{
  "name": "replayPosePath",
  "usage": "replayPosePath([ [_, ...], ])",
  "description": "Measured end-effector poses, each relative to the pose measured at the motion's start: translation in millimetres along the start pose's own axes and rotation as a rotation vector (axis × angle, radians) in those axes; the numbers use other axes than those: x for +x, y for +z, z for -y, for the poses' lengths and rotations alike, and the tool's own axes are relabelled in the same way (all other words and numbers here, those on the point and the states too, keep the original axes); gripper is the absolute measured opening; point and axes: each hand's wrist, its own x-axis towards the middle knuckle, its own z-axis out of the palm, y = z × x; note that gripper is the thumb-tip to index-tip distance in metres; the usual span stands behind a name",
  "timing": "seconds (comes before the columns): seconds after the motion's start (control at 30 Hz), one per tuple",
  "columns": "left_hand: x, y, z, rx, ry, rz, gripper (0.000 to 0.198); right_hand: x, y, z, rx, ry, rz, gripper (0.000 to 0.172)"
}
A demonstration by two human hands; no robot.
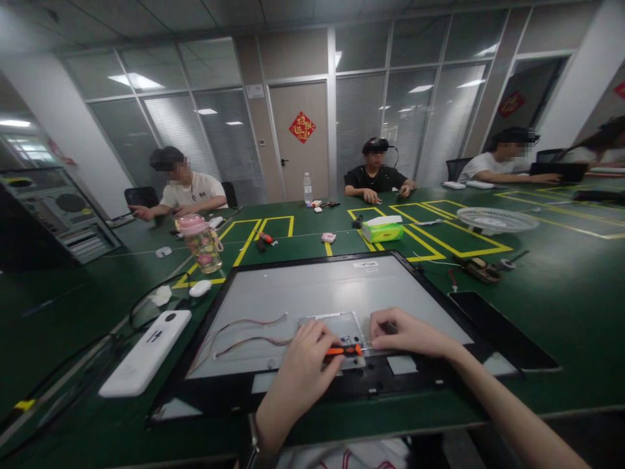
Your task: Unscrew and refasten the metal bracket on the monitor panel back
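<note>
A large flat monitor panel (312, 293) with a black frame lies back side up on the green table, right in front of me. My left hand (300, 371) is closed around an orange-and-black screwdriver (344, 350), held sideways over the panel's near edge. My right hand (405, 333) rests just right of the tool's tip, fingers curled and pressed on the panel beside a small clear cover plate (336, 322). Thin red and white wires (244, 331) run across the panel to the left of my hands.
A white power bank (146, 355) and black cables lie at left, a pink-lidded drink bottle (201, 242) behind them. A tissue box (382, 229), a white fan grille (497, 220) and a black phone (502, 329) sit at right. Three people sit across the table.
</note>
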Motion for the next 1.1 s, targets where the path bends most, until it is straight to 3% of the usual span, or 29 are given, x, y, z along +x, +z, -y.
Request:
replayPosePath([
  [0.13, 0.2, -2.0, 2.3, -0.145, -0.033, -0.153, 0.013, 1.0, -4.8, 3.1, 0.027, -0.087, -0.158, 0.043],
  [0.27, -1.6, -7.3, 4.0, -0.26, -0.144, -0.502, 0.012, 5.3, -1.9, 1.7, 0.021, -0.137, -0.279, 0.048],
  [0.37, -2.5, -9.0, 4.9, -0.392, -0.294, -0.722, 0.015, 8.4, 11.5, 3.1, -0.07, -0.225, -0.219, 0.035],
  [0.53, 0.0, -9.3, 7.4, -0.747, -0.426, -1.003, 0.028, 9.9, 32.5, 2.0, -0.245, -0.305, -0.114, 0.032],
  [0.67, 1.9, -10.1, 8.6, -0.896, -0.461, -1.066, 0.031, 7.6, 35.7, -4.4, -0.464, -0.391, -0.132, 0.034],
  [0.9, 1.4, -7.9, 9.5, -0.948, -0.485, -1.059, 0.033, 10.1, 42.4, 0.9, -0.865, -0.546, -0.171, 0.031],
  [1.1, 1.0, -7.5, 10.5, -0.967, -0.472, -1.063, 0.031, 10.9, 46.8, 8.9, -0.837, -0.547, -0.127, 0.027],
])
